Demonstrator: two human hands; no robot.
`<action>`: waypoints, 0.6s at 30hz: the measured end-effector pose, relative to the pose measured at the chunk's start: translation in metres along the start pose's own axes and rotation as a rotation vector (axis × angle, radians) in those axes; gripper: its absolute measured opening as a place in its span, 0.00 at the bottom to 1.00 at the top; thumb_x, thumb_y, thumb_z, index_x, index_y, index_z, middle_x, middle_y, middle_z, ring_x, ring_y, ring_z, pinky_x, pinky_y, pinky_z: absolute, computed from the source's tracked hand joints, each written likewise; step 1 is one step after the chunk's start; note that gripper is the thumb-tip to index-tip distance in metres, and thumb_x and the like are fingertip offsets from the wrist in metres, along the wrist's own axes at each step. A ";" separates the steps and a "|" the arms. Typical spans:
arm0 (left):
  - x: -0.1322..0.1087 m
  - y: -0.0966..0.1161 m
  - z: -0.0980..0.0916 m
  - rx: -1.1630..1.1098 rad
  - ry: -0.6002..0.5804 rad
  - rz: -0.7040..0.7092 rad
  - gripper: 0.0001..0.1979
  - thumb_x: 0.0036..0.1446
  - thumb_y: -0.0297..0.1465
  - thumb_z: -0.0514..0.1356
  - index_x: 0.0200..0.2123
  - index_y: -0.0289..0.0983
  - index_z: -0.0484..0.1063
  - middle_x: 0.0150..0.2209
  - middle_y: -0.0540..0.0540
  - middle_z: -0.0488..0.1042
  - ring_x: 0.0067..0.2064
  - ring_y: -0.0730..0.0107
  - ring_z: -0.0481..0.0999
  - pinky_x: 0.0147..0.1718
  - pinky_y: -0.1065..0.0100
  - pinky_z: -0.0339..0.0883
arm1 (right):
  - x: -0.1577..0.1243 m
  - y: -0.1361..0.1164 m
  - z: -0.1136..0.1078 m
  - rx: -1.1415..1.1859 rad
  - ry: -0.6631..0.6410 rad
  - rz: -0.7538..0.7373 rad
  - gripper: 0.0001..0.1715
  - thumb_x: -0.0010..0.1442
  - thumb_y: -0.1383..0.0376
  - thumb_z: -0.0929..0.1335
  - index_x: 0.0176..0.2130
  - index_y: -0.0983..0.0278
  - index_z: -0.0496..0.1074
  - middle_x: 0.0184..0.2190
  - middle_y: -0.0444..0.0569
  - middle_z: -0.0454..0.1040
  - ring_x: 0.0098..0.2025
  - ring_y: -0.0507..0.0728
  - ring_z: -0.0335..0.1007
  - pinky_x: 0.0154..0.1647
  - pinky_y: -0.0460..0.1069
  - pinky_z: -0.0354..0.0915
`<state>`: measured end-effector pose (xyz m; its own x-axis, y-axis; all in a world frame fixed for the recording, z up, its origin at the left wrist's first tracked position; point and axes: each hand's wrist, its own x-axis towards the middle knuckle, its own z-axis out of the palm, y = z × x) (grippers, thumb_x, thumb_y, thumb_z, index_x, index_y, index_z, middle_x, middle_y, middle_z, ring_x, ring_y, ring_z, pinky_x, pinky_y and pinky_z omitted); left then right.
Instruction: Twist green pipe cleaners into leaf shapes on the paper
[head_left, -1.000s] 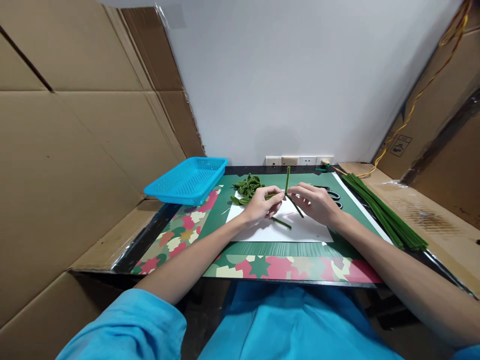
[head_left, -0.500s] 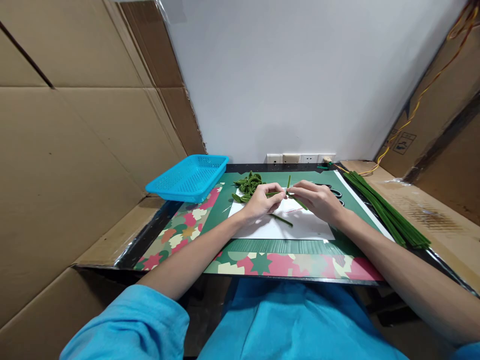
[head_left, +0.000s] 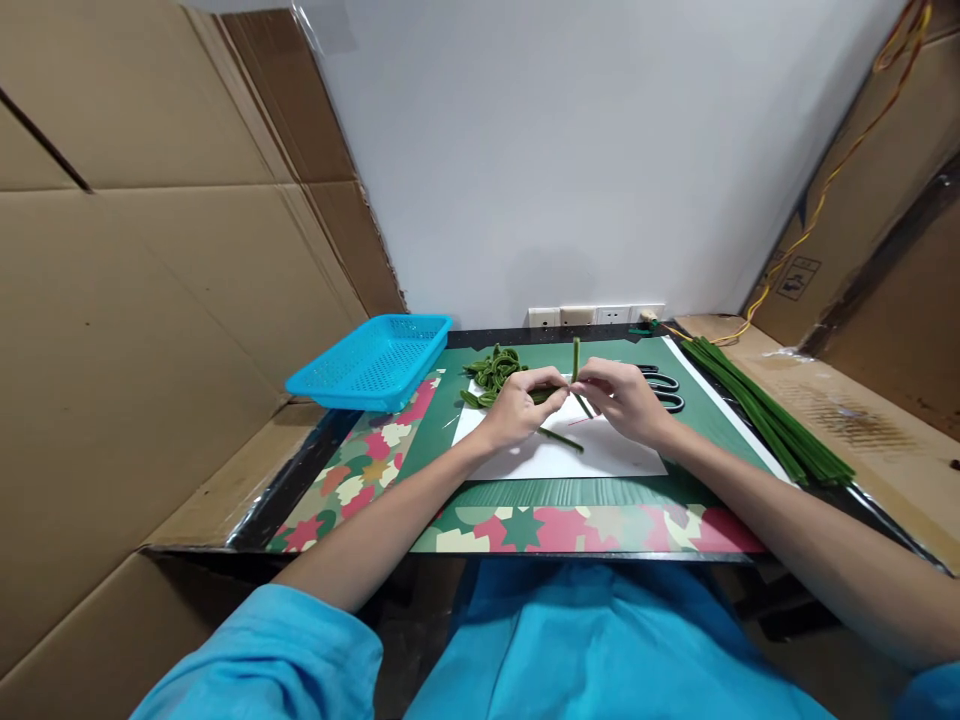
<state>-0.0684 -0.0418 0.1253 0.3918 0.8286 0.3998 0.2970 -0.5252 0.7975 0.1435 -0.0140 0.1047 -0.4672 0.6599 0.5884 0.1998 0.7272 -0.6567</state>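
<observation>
My left hand (head_left: 523, 405) pinches green pipe cleaners above a white sheet of paper (head_left: 600, 455). Close against it, my right hand (head_left: 619, 398) is closed on the same green pipe cleaners (head_left: 576, 360); one end stands up between the hands and another slants down beneath the right fingers. How the stems are joined is hidden by the fingertips. Another green strand (head_left: 561, 440) sticks out below my left hand over the paper. Beyond the left hand lies a heap of curled green pipe cleaner pieces (head_left: 496, 368).
Black-handled scissors (head_left: 670, 402) lie just beyond my right hand. A blue perforated basket (head_left: 375, 365) stands at the back left. Long straight green pipe cleaners (head_left: 772, 415) lie in a bundle on the right. Cardboard panels (head_left: 187, 300) and a wall with sockets (head_left: 577, 316) surround the table.
My right hand has turned slightly and its fingers have curled in closer. The lower stem now slants more steeply, and the upright end shows longer. The view has shifted a little.
</observation>
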 end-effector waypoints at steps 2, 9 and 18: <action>-0.001 0.002 0.000 0.044 0.006 0.036 0.11 0.65 0.38 0.63 0.34 0.37 0.78 0.31 0.47 0.73 0.34 0.68 0.67 0.36 0.68 0.59 | 0.001 -0.003 0.000 0.101 -0.060 0.086 0.33 0.73 0.39 0.64 0.33 0.63 0.72 0.21 0.43 0.64 0.21 0.51 0.59 0.23 0.47 0.58; -0.004 -0.001 -0.003 0.080 -0.042 0.052 0.04 0.58 0.32 0.68 0.31 0.40 0.80 0.31 0.47 0.73 0.33 0.68 0.66 0.38 0.67 0.60 | 0.002 0.000 -0.002 0.194 -0.132 0.184 0.40 0.71 0.34 0.62 0.28 0.64 0.70 0.19 0.39 0.55 0.19 0.49 0.49 0.18 0.47 0.52; 0.003 -0.013 0.007 -0.202 0.044 -0.127 0.20 0.63 0.49 0.66 0.36 0.36 0.74 0.22 0.54 0.66 0.22 0.76 0.63 0.23 0.71 0.57 | -0.007 0.003 -0.002 -0.202 0.140 -0.172 0.15 0.73 0.58 0.67 0.42 0.62 0.81 0.36 0.52 0.78 0.31 0.52 0.67 0.33 0.49 0.64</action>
<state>-0.0649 -0.0338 0.1130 0.3234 0.8953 0.3065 0.1590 -0.3707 0.9150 0.1489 -0.0166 0.0996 -0.3889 0.5333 0.7512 0.3024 0.8441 -0.4427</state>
